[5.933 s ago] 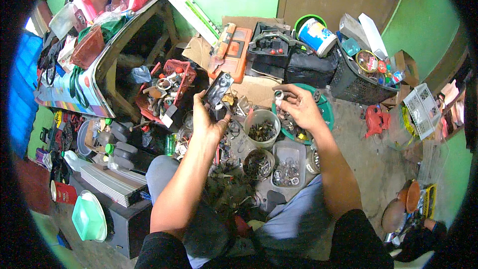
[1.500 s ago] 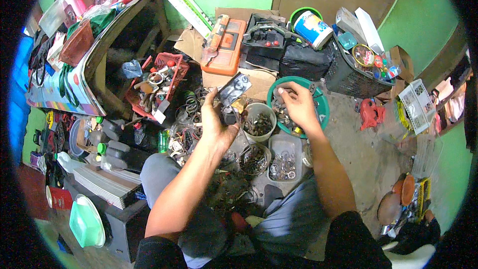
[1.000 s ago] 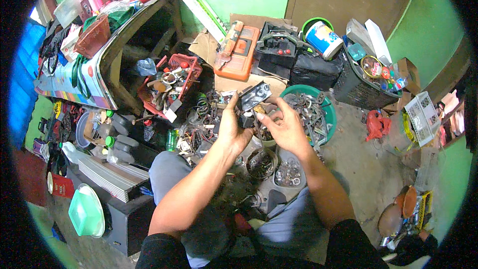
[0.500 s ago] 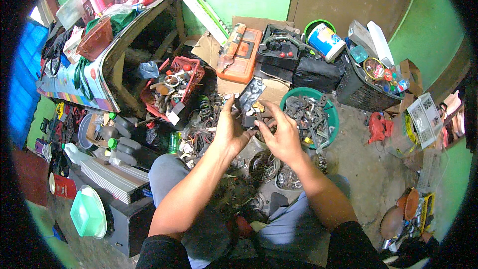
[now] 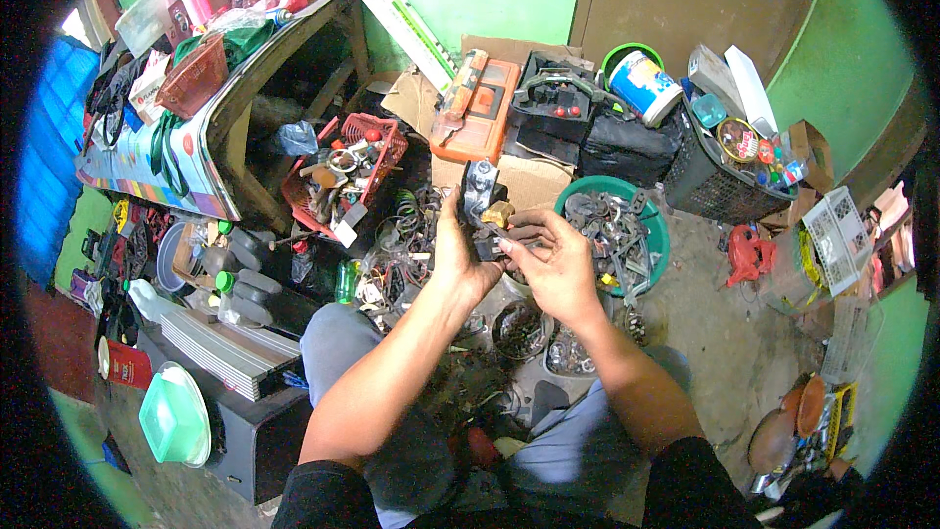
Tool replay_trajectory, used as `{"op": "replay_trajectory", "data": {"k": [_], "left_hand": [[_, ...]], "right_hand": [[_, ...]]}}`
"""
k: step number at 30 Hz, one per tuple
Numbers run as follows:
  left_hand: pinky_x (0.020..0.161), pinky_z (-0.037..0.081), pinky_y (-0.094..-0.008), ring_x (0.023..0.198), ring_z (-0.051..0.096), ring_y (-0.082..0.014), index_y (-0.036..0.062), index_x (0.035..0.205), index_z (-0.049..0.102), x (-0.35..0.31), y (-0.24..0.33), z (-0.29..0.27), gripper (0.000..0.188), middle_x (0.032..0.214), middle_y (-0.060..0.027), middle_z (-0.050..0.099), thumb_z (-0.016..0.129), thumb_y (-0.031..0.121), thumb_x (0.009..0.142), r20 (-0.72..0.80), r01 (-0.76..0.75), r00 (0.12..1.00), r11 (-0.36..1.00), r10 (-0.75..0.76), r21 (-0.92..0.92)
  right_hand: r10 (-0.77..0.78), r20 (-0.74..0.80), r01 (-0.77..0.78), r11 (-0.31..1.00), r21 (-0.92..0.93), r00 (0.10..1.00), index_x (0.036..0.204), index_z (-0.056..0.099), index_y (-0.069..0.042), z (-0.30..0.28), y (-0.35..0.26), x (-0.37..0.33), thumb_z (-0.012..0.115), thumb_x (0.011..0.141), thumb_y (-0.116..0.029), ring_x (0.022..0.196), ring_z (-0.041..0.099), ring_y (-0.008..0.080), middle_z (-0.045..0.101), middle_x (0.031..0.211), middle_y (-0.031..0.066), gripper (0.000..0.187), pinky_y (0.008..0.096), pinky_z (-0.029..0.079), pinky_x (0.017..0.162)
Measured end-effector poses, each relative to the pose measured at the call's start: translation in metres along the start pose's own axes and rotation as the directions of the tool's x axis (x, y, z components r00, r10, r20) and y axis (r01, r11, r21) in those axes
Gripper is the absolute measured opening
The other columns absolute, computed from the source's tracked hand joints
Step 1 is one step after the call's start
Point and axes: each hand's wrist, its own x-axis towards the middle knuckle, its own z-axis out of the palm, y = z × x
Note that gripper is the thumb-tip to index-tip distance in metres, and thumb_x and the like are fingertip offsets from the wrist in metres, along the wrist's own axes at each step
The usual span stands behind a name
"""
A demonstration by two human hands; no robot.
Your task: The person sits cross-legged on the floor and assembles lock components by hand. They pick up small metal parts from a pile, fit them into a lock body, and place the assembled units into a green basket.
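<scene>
In front of me, my left hand (image 5: 456,263) is wrapped round a black and silver mechanical part (image 5: 480,188), whose exact kind I cannot make out. A brass-coloured piece (image 5: 497,214) shows on its right side. The thumb and fingers of my right hand (image 5: 558,263) pinch together at the part's lower right, beside the brass-coloured piece. Whatever small thing may be between those fingertips is hidden. Below and behind my hands lie loose wires and metal scraps (image 5: 397,255), and a dark round container of small pieces (image 5: 519,327) stands between my knees.
A green basin (image 5: 663,253) of metal parts stands to the right. Ahead are an orange toolbox (image 5: 478,122), a black open toolbox (image 5: 553,98) and a dark crate (image 5: 720,181). On the left are a red basket (image 5: 390,145), a wooden-framed table (image 5: 230,147) and a black cabinet (image 5: 245,446).
The part in my left hand has been turned, so its silver face and brass-coloured piece show more. My right fingers have curled and closed in on it.
</scene>
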Motion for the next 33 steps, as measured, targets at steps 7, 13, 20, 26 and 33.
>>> {"op": "replay_trajectory", "data": {"k": [7,13,20,26,33], "left_hand": [[0.083,0.047,-0.0486,0.096,0.061,-0.0281,0.0099,0.114,0.057,0.01,-0.004,-0.01,0.067,0.106,-0.0105,0.063,0.033,0.067,0.088,0.065,-0.02,0.998,0.984,0.008,0.177],[0.079,0.05,-0.0403,0.096,0.062,-0.0229,0.0105,0.116,0.057,0.011,-0.007,-0.005,0.07,0.105,-0.0078,0.063,0.028,0.069,0.091,0.046,-0.076,0.997,0.93,0.064,0.36],[0.081,0.051,-0.0384,0.09,0.063,-0.021,0.0086,0.116,0.054,0.002,-0.006,0.013,0.059,0.101,-0.006,0.064,0.036,0.061,0.095,0.036,-0.202,0.978,0.877,0.207,0.437],[0.059,0.045,-0.0284,0.074,0.061,-0.0135,0.0126,0.107,0.059,-0.003,-0.003,0.015,0.06,0.087,-0.0005,0.065,0.039,0.066,0.09,0.001,-0.152,0.984,0.84,0.177,0.522],[0.045,0.033,-0.0227,0.063,0.057,-0.0078,0.0144,0.103,0.059,0.003,-0.004,0.018,0.056,0.081,0.0028,0.064,0.04,0.066,0.09,-0.05,-0.149,0.978,0.845,0.203,0.513]], "right_hand": [[0.413,0.209,-0.463,0.799,0.384,0.887,0.105,0.059,0.001,-0.015,0.0,0.006,0.065,0.085,0.0,0.081,0.062,0.0144,0.064,0.091,0.0078,0.021,0.0255,0.053,0.067],[0.438,0.442,-0.613,0.666,0.425,0.783,0.114,0.06,-0.001,-0.034,0.005,0.011,0.066,0.085,-0.004,0.079,0.062,0.0138,0.066,0.097,0.0063,0.029,0.0274,0.05,0.065],[0.355,0.389,-0.385,0.923,-0.002,0.85,0.095,0.067,0.002,-0.044,-0.011,0.017,0.066,0.087,-0.01,0.071,0.058,0.0098,0.065,0.082,0.0016,0.015,0.0251,0.047,0.066],[0.281,0.434,-0.19,0.952,-0.241,0.856,0.086,0.067,0.003,-0.056,-0.013,0.025,0.062,0.091,-0.015,0.069,0.057,0.0071,0.062,0.07,0.0006,0.019,0.0248,0.046,0.064],[0.174,0.602,-0.086,0.981,-0.172,0.779,0.08,0.064,0.004,-0.064,-0.008,0.042,0.057,0.095,-0.025,0.063,0.051,0.008,0.058,0.063,0.0013,0.033,0.0264,0.043,0.06]]}}
